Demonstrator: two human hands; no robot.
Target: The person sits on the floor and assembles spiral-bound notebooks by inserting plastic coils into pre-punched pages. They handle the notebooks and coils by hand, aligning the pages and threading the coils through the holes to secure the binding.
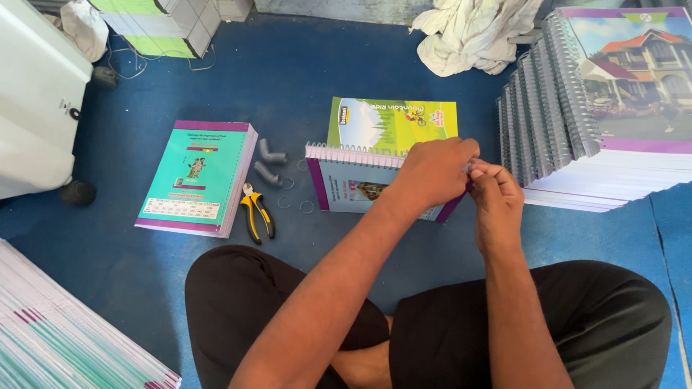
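Where both hands (468,180) meet, perhaps wire; pliers (257,213), loose rings (306,207) leftward

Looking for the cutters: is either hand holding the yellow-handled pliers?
No, the pliers lie on the blue floor, apart from both hands.

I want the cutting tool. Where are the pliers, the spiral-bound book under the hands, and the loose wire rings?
pliers (257,214), head view, yellow handles.
spiral-bound book (344,184), head view, cover.
loose wire rings (306,207), head view, one ring.

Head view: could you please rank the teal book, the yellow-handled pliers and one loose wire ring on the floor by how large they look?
1. Teal book, by far the largest.
2. Yellow-handled pliers.
3. Loose wire ring, the smallest.
All lie on the blue floor at similar distance, so the order seems reliable.
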